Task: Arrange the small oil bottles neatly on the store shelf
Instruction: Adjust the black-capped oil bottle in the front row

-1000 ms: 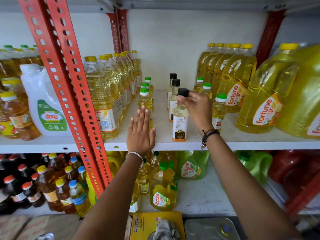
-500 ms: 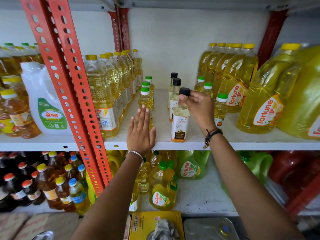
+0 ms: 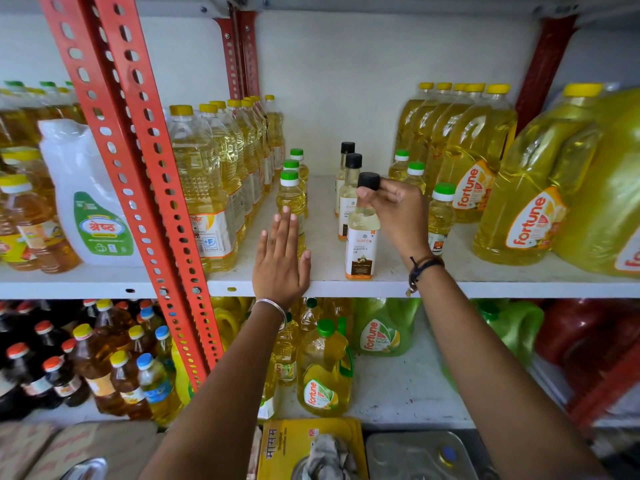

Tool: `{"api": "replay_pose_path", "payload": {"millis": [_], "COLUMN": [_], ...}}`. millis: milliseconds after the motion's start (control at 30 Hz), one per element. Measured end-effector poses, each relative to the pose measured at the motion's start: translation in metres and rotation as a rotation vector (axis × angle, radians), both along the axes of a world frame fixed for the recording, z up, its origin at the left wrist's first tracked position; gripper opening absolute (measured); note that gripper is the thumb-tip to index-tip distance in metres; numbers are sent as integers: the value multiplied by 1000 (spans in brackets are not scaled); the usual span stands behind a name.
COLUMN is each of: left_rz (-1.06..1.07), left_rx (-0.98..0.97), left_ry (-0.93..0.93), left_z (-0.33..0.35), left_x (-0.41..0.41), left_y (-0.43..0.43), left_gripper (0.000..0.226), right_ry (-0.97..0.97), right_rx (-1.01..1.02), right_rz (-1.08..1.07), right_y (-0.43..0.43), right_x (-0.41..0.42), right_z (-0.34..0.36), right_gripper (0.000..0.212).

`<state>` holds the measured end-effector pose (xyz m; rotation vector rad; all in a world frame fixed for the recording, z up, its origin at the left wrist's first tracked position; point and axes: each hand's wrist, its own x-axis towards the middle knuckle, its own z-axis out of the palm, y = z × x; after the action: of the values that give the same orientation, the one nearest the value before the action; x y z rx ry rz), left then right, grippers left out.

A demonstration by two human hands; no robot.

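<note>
A small black-capped coconut oil bottle (image 3: 360,249) stands upright near the front edge of the white shelf (image 3: 485,282). My right hand (image 3: 398,216) pinches its neck just under the cap. Two more black-capped bottles (image 3: 349,188) line up behind it. On the left a row of three small green-capped yellow oil bottles (image 3: 291,192) runs front to back; a second green-capped row (image 3: 440,216) stands on the right. My left hand (image 3: 280,258) lies flat on the shelf, fingers straight, touching the front bottle of the left row.
Tall yellow-capped oil bottles (image 3: 204,188) flank the small ones on the left, big Fortune jugs (image 3: 526,209) on the right. A red slotted upright (image 3: 138,161) crosses the shelf front. The lower shelf holds more bottles and jugs (image 3: 325,372). Bare shelf lies between the rows.
My right hand has kept its pinch on the black-capped bottle and shifted it very slightly; the bottle still stands at the shelf front. My left hand has stayed flat in place.
</note>
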<state>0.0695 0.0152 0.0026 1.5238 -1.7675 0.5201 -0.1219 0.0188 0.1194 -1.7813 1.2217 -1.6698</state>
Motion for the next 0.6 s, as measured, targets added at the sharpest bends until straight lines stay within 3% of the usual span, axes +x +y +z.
{"api": "replay_pose_path", "payload": {"millis": [600], "left_rz": [-65], "left_rx": [27], "left_ry": [11], "left_z": [2], "left_x": [3], "left_y": [5], "left_gripper": [65], "right_ry": [-101], "right_rx": [-4], "right_rz": [26], "right_y": [13], "right_x": [-1], "right_z": [-8], "right_gripper": [42]}}
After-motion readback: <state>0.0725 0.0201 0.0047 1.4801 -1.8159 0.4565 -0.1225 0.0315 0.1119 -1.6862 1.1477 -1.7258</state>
